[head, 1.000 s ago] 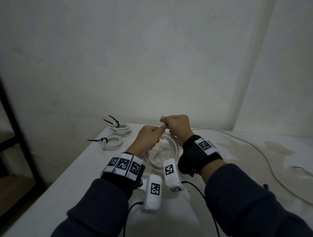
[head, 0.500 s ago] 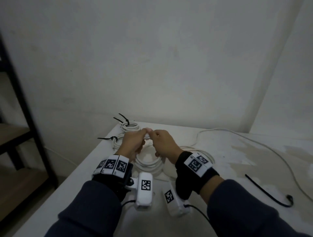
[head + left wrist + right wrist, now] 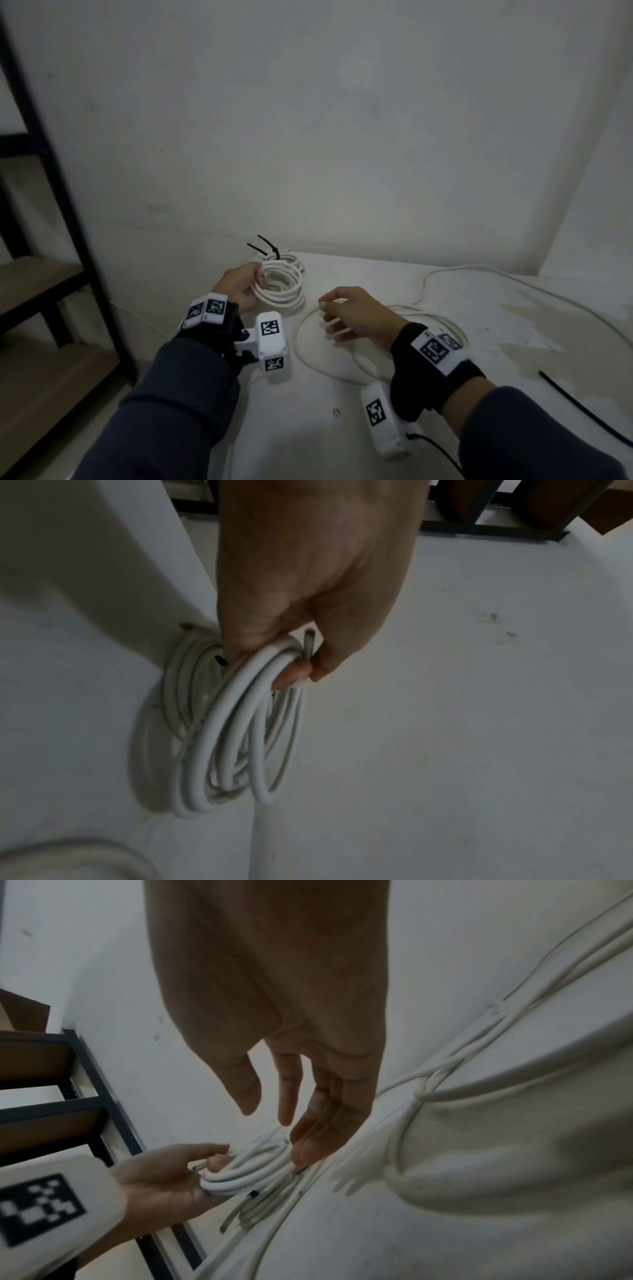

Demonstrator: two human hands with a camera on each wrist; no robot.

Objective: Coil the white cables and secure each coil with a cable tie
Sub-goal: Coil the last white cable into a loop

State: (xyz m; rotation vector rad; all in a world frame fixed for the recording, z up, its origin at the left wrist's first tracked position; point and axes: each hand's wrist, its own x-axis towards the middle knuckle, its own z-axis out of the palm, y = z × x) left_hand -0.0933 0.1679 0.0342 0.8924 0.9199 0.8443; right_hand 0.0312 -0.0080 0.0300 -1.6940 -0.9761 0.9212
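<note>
The left hand [image 3: 239, 289] has its fingers and thumb curled through a freshly wound coil of round white plastic cable [image 3: 279, 286], pinching the turns together at one side so the loops cannot spring open; the left wrist view shows about 4 turns hanging from the fingers [image 3: 291, 673], with a cut end poking up beside the thumb. This coil sits just in front of an already finished white coil bound with a black cable tie [image 3: 274, 255], which lies on the white tabletop [image 3: 308, 428] near its far left corner. The right hand [image 3: 354, 313] hovers to the right of the held coil with fingers loosely spread, gripping nothing, directly over loose white cable [image 3: 342, 371] that curls in a wide ring on the tabletop. Well to the right of the held coil lies 1 long black cable tie [image 3: 582, 407], unused. Judging by this, the coil is wound but not yet tied, so the free hand most likely has to fetch that tie while the other keeps the loops clamped. Letting go early would probably let the stiff cable unwind.
</note>
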